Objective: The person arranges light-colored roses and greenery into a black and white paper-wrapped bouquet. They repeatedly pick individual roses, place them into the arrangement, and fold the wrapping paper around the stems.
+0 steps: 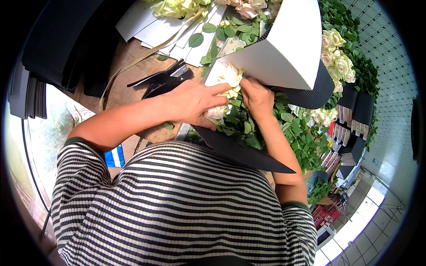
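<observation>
Several cream roses (230,76) lie between my two hands, bedded in green leaves on an open wrapper, a sheet white on one side and black corrugated on the other. My left hand (195,103) reaches in from the left and closes round the rose heads, two fingers stretched over the petals. At the right edge of the blooms is my right hand (259,99), fingers curled in; what they pinch is hidden. The wrapper's white side (282,48) rises above my right hand. A black pointed flap (244,150) hangs below the blooms, crossing in front of my right forearm.
A black hinged tool (166,79), probably a stapler, lies on the brown table (126,60) beyond my left forearm. White sheets (179,42) and loose roses (175,8) are at the back. Black sheets (57,40) stand at left; rose bunches (339,64) with dense leaves stand at right.
</observation>
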{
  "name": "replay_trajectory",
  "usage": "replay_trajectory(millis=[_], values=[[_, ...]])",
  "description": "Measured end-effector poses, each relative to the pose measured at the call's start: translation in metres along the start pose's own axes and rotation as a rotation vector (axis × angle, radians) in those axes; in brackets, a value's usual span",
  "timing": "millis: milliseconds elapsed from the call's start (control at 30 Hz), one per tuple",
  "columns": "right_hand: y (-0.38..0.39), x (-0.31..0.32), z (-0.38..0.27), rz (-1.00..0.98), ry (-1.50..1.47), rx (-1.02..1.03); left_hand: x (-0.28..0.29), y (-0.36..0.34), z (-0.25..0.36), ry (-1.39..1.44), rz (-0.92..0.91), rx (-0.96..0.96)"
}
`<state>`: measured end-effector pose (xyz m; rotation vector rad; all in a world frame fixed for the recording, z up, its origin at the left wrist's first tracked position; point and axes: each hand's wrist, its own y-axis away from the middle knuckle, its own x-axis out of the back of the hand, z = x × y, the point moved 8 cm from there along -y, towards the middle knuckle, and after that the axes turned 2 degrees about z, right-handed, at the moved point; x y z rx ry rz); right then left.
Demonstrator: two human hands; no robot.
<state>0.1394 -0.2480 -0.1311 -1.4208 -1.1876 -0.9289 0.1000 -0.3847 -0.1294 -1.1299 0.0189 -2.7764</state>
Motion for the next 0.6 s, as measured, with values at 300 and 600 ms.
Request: replay_trajectory(millis=[300,600], values=[[0.009,0.004,0.001,-0.052,0.072,-0.078,0.005,-0.001,-0.005,-0.081,-0.015,0.021],[0.013,0.000,0.002,-0.011,0.056,-0.095,0.066,0.006,-0.004,0.068,0.371,0.042]])
